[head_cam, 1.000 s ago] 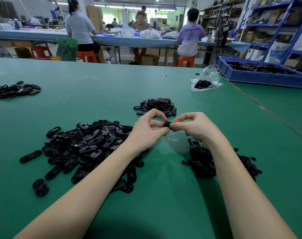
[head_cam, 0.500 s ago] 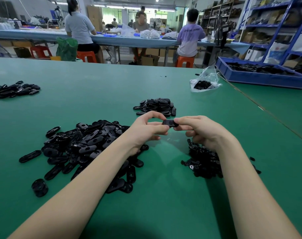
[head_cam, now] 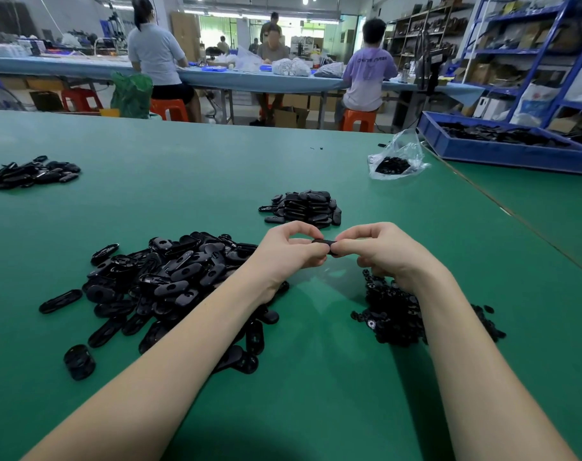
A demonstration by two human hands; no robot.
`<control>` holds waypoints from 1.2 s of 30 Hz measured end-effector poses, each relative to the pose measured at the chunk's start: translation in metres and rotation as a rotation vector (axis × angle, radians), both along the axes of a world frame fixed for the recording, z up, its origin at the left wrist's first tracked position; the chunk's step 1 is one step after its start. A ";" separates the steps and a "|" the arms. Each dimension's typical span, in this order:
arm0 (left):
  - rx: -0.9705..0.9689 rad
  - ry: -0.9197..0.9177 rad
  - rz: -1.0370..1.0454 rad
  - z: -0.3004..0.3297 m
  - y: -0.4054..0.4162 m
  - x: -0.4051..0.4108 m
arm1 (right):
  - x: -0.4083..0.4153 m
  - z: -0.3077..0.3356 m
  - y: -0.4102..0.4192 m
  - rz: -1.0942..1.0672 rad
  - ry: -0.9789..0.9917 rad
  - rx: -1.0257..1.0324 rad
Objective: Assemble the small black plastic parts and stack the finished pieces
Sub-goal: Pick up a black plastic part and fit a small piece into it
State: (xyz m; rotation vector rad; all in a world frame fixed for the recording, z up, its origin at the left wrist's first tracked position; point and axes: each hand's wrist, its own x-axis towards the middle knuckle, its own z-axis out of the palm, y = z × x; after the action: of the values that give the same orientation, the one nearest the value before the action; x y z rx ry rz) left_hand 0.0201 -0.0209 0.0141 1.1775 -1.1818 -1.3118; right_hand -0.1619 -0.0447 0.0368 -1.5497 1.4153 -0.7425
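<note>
I count four heaps of black parts on my table (head_cam: 316, 394), one clear bag (head_cam: 396, 159), one blue tray (head_cam: 502, 151), one part (head_cam: 324, 242) held between my two hands, four orange stools

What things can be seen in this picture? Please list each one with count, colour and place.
table: one, green, foreground
oval parts pile: many, black, left of hands
small parts pile: many, black, under right wrist
stacked pieces: one heap, black, beyond hands
far pile: one, black, far left
plastic bag: one, clear, far right
tray: one, blue, right edge
held part: one, black, between hands
left hand: pinches part
right hand: pinches part
</note>
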 end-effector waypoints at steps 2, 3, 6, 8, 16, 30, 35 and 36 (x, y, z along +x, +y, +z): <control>0.000 -0.021 0.015 -0.001 0.001 -0.001 | 0.001 -0.001 -0.001 -0.010 0.022 -0.028; 0.002 -0.032 0.024 -0.001 0.001 -0.001 | 0.001 -0.001 -0.001 -0.009 0.028 -0.044; 0.013 -0.042 0.049 -0.002 0.003 -0.004 | 0.002 -0.003 -0.001 -0.006 0.047 -0.076; 0.023 -0.039 0.058 -0.003 0.004 -0.006 | 0.003 -0.004 -0.001 0.000 0.060 -0.084; 0.028 -0.110 0.166 -0.010 0.004 -0.015 | 0.006 -0.009 -0.002 -0.021 0.093 -0.128; -0.298 -0.554 0.047 -0.005 0.004 0.000 | -0.007 -0.007 -0.002 -0.021 -0.064 -0.035; -0.480 -0.795 0.132 -0.004 -0.007 0.008 | -0.006 -0.007 -0.002 -0.019 -0.020 0.010; -0.478 -0.812 0.169 -0.003 -0.015 0.009 | -0.007 -0.007 -0.002 -0.026 -0.006 0.013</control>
State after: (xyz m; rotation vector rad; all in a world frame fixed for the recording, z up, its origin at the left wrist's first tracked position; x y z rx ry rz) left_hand 0.0294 -0.0357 0.0116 1.4374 -1.7895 -0.3504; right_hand -0.1686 -0.0471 0.0293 -1.5205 1.4359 -0.7520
